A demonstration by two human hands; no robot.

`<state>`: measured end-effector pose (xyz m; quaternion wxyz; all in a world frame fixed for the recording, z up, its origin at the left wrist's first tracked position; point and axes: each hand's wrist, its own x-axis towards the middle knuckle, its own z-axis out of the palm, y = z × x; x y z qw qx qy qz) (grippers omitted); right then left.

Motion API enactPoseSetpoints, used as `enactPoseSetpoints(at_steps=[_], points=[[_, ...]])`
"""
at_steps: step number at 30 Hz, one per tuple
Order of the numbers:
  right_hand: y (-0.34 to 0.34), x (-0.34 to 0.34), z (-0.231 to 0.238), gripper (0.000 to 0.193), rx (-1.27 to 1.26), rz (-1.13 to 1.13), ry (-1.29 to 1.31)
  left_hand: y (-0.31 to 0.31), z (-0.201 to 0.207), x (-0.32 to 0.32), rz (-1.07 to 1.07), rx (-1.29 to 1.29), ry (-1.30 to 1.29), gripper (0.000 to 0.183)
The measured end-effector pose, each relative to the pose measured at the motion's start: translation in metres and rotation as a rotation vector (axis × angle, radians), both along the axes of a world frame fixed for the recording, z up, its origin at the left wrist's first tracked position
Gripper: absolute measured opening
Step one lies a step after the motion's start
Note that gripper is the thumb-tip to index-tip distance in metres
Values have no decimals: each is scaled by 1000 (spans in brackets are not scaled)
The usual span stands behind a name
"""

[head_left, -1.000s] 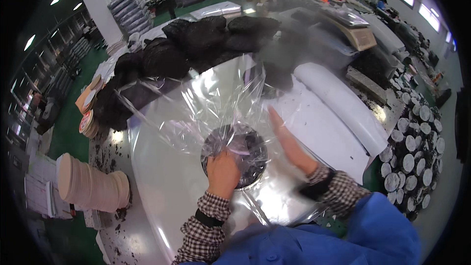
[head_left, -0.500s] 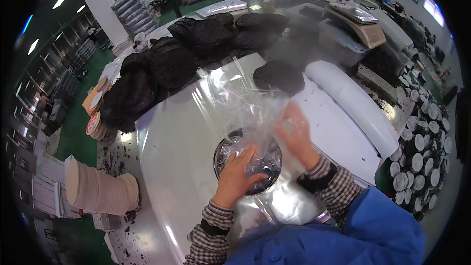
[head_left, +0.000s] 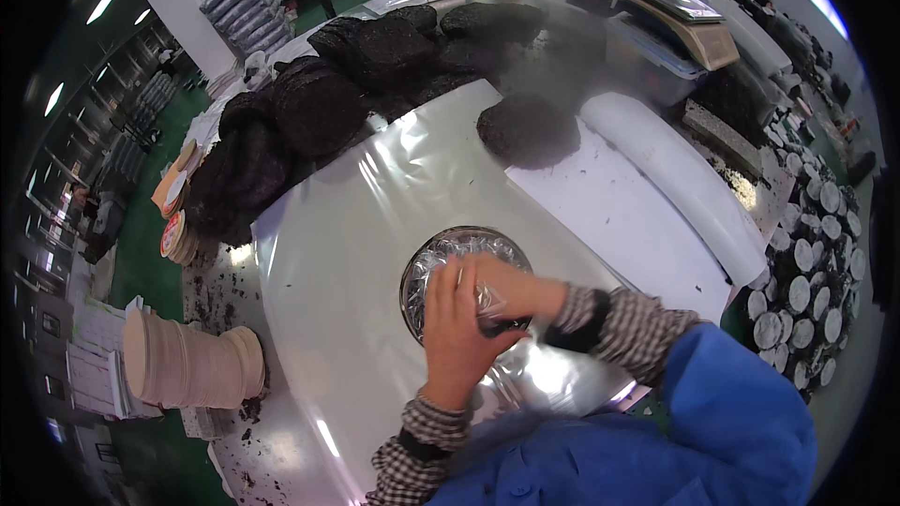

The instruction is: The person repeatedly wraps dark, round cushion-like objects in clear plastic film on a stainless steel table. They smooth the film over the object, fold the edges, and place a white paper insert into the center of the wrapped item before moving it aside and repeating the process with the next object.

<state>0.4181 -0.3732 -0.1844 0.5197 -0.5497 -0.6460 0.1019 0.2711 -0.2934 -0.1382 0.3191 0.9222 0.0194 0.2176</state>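
A round dark-rimmed metal mould (head_left: 406, 298) stands on a shiny film-covered sheet (head_left: 347, 253) in front of me. Crumpled clear plastic film (head_left: 473, 242) fills its top, and dark material shows through in places. My left hand (head_left: 455, 328) lies over the mould's left and middle part, fingers stretched out on the film, thumb pointing right. From the right, my right hand (head_left: 514, 289) reaches over the mould and meets the left fingers. Its fingertips are hidden behind the left hand, so their grip does not show.
Dark, flattened clumps (head_left: 319, 112) line the table's far left, with another dark mound (head_left: 530, 129) beyond the mould. A white roll (head_left: 675, 187) lies at right, near a scale (head_left: 689, 23) on a plastic bin (head_left: 647, 61). Stacked pale discs (head_left: 192, 356) stand left.
My right hand has come left and down from the raised, gathered film to the mould. The film that stood up above the mould now lies bunched inside it. The left hand stays on top.
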Motion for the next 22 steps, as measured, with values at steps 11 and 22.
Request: enactPoseSetpoints(at_steps=[11,22], points=[[-74,-6,41,72,-253,20,968,21,-20,43,157,276,235,38],[-402,115,4,93,-824,-1297,280,7,-5,38,212,261,269,49]])
